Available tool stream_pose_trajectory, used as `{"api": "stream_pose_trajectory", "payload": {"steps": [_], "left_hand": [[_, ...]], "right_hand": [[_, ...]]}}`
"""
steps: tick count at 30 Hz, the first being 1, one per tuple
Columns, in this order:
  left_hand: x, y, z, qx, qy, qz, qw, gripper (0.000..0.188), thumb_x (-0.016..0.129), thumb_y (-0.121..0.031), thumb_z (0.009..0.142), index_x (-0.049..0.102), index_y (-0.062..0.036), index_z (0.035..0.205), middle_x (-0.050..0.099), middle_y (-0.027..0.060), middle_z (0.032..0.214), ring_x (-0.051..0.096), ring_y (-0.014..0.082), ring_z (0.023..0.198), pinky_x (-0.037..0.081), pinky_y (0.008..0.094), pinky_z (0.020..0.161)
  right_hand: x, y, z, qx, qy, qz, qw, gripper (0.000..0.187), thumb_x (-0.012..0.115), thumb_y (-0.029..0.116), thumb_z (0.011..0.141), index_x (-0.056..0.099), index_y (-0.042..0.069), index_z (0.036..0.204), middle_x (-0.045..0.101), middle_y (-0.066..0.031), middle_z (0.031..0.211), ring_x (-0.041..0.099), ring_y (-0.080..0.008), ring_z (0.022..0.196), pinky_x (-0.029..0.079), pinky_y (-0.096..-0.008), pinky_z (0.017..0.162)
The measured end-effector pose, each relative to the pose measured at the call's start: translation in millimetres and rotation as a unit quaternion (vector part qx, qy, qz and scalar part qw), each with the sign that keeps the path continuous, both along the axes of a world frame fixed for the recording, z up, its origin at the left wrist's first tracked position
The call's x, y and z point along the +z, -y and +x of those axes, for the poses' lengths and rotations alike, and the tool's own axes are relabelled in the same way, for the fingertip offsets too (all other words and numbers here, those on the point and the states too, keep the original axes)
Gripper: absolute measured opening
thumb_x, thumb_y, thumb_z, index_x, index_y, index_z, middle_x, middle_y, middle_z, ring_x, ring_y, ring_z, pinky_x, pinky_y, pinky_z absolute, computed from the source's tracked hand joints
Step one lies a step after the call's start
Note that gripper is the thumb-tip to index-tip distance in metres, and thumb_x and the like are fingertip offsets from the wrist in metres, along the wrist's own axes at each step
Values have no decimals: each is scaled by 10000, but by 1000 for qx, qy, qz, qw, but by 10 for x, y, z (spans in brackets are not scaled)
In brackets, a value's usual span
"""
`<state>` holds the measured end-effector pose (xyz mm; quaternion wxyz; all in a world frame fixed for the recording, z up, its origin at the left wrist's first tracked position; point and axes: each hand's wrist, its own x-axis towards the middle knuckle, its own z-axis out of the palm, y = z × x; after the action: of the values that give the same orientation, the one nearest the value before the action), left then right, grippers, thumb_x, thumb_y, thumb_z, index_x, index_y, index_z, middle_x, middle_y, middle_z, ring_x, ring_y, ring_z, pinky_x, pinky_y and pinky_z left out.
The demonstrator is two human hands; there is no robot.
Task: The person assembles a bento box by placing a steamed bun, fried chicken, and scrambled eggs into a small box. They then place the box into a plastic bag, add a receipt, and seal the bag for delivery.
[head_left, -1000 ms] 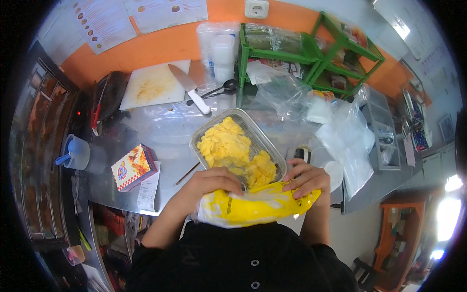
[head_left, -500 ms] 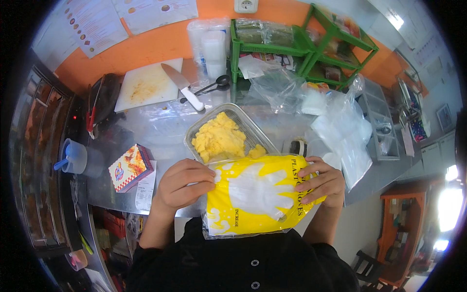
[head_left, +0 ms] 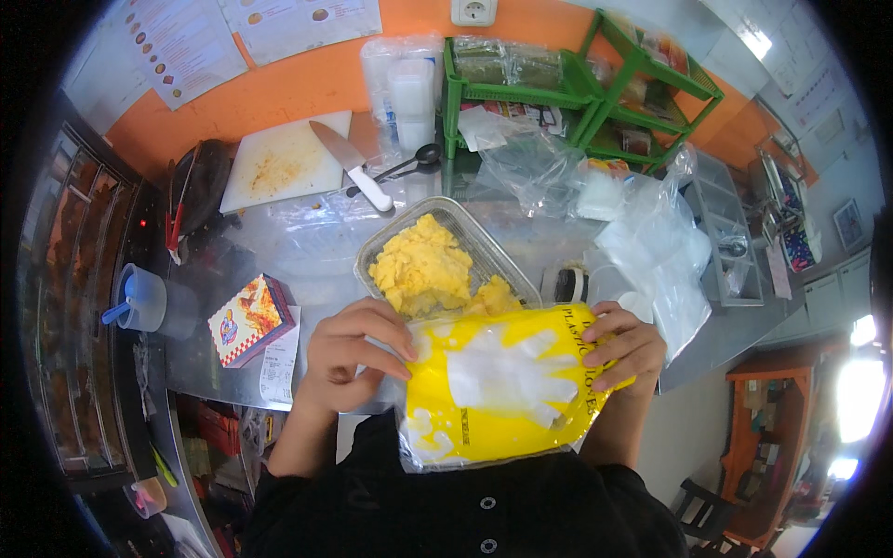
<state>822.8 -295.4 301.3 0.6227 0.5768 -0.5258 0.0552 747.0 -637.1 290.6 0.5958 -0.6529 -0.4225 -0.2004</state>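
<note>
A yellow packet of plastic gloves, with a white hand shape on its front, is held up close to my body. My left hand pinches its left edge between thumb and fingers. On the right side, my right hand grips the packet, with fingers across its front and the thumb out of sight. Just beyond it sits a clear rectangular tub with crumbly yellow food, perhaps mashed or dough-like, inside. The packet hides the tub's near edge.
A knife lies over the white cutting board, beside black spoons. A printed box and a receipt rest at left. Green racks stand at the back; plastic bags lie at right.
The packet has shifted slightly down and right, uncovering more of the yellow food. My left fingers have changed their bend at its edge.
</note>
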Motion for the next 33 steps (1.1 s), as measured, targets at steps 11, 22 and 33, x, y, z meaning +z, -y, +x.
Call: {"api": "stream_pose_trajectory", "payload": {"steps": [11,22,33], "left_hand": [[-225,465,-154,-88,-390,301,866,375,637,-146,899,575,-45,1255,620,78,1137,576,163,1045,459,309,921],[-49,565,-249,-16,-258,339,905,157,669,-109,861,685,-22,991,662,88,962,640,190,870,504,284,763],[-221,381,-215,-113,-514,122,842,184,511,-257,997,520,-74,1016,541,-13,899,506,50,832,427,220,743]], "right_hand": [[99,-178,-20,90,47,50,994,201,627,-35,859,756,118,850,721,-11,978,628,-239,1035,79,-613,1141],[104,-116,-51,94,74,48,992,189,640,-42,850,749,113,851,717,-20,996,623,-244,1045,62,-639,1127],[77,61,-28,106,64,8,992,207,615,-32,871,756,119,875,717,-19,990,595,-265,1099,48,-645,1124]]}}
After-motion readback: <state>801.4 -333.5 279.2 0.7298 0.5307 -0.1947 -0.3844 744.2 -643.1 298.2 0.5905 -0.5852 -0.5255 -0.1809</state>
